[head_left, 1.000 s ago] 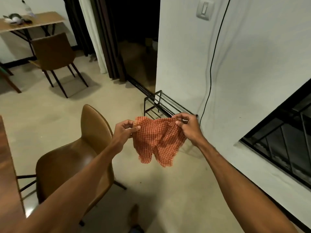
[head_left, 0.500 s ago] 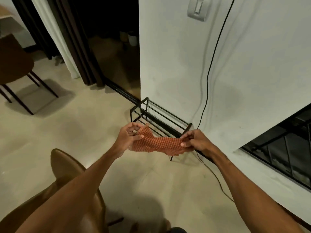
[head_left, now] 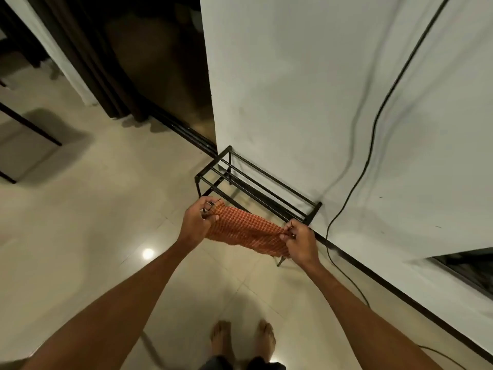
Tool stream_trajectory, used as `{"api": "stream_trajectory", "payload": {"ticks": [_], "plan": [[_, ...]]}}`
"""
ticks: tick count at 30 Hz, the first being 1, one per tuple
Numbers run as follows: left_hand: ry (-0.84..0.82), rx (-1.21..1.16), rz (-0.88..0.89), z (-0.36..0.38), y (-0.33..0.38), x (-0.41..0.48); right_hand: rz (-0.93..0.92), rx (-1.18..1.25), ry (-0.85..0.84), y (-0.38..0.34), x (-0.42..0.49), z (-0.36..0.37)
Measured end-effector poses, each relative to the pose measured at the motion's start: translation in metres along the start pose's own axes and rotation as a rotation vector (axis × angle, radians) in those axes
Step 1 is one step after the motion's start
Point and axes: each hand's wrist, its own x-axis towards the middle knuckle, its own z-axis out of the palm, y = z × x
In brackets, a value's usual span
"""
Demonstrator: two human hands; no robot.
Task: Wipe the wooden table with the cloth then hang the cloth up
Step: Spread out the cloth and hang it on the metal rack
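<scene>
Woven checked cloth (head_left: 244, 232); black metal rack (head_left: 256, 182); glossy tiled floor (head_left: 106, 209).

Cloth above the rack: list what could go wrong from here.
1. The cloth is stretched between the left hand and right hand, each pinching one end; a slip would likely drop it on the floor.
2. The black rack has only thin, spaced bars; draped unevenly, the cloth might slide off or sag through.
3. A black cable trails down the wall past the rack onto the floor and could snag a foot.
</scene>
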Motion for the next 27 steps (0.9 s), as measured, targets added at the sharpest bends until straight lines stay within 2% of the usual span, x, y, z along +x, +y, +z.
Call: {"api": "stream_trajectory", "payload": {"ticks": [5, 11, 17, 20, 23, 25, 27], "plan": [[-0.105, 0.012, -0.002, 0.019, -0.072, 0.099, 0.026, -0.013, 0.024, 0.038, 0.079, 0.054], [-0.229, 0.057, 0.025, 0.034, -0.153, 0.179, 0.042, -0.029, 0.092, 0.084, 0.138, 0.112], [-0.219, 0.126, 0.080, 0.077, -0.186, 0.248, 0.045, -0.125, 0.216, 0.113, 0.199, 0.140], [-0.166, 0.255, 0.140, 0.108, -0.200, 0.275, -0.018, -0.391, 0.342, 0.130, 0.223, 0.157], [-0.070, 0.554, 0.270, 0.132, -0.219, 0.288, -0.141, -0.680, 0.308, 0.150, 0.219, 0.187], [-0.034, 0.720, 0.307, 0.139, -0.230, 0.294, -0.312, -0.727, 0.300, 0.164, 0.206, 0.214], [-0.016, 0.795, 0.345, 0.138, -0.233, 0.299, -0.389, -0.677, 0.289, 0.173, 0.195, 0.232]]}}
